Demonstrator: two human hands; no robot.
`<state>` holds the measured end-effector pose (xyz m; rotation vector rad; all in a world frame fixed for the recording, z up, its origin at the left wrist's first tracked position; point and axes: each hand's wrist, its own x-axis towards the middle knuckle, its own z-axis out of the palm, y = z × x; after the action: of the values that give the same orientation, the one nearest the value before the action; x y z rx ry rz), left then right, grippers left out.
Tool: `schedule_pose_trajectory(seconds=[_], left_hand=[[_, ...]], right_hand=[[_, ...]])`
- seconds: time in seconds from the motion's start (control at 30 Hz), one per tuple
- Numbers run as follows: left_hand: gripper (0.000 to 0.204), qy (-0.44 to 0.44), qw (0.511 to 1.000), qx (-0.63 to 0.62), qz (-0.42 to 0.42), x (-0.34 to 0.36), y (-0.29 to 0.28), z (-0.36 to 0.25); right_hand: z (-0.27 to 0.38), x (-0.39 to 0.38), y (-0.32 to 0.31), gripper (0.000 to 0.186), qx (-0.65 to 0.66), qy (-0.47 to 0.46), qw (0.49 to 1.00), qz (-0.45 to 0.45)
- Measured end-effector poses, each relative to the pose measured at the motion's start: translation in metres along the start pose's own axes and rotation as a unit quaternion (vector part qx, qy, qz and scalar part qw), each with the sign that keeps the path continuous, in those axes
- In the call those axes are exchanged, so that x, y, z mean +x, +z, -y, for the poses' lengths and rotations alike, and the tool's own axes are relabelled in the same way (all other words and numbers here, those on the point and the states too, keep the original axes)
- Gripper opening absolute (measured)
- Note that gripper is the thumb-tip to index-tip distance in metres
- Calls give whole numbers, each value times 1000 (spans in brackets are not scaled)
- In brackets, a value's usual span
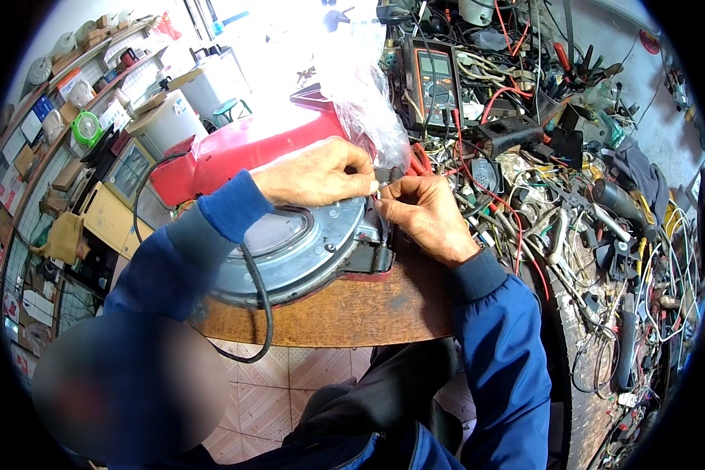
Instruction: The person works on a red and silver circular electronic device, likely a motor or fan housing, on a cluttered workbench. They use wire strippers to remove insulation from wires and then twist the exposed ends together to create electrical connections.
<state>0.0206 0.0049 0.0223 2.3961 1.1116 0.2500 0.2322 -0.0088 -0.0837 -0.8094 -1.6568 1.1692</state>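
A round grey appliance [306, 262] with a red lower edge lies on the wooden table [415, 312]. Over its right side, my left hand [315, 173] rests with thumb and fingers pinched together. My right hand [431, 217] meets it there, its thumb and forefinger closed too. Something small and pale shows between the two sets of fingertips, with a bit of red below; its kind is too small to make out. Beneath the fingers are the dark fittings at the appliance's edge, partly covered. A black power cord [259, 291] loops over the near rim and hangs past the table edge.
Behind the appliance lie a red housing [251, 150] and a clear plastic bag [372, 102]. A multimeter [435, 84] with red leads stands at the back. Tangled wires, tools and parts crowd the right bench [580, 368]. Shelves with boxes line the left.
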Motion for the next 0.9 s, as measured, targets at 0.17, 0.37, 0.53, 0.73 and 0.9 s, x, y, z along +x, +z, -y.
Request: schedule_pose_trajectory(seconds=[0.17,0.37,0.53,0.73,0.9], left_hand=[[21,-13,999,-39,-1,0,0,5],[20,4,996,-88,-22,0,4,13],[20,7,994,-112,-13,2,4,17],[20,18,991,-130,-7,0,3,21],[22,1,991,-135,-16,2,5,21]], right_hand=[[0,-2,8,13,-26,-46,998,-42],[-2,0,14,13,10,-28,998,-51],[4,-1,15,11,53,11,997,-54],[5,2,15,10,89,31,994,-59],[2,5,20,12,117,16,990,-72]])
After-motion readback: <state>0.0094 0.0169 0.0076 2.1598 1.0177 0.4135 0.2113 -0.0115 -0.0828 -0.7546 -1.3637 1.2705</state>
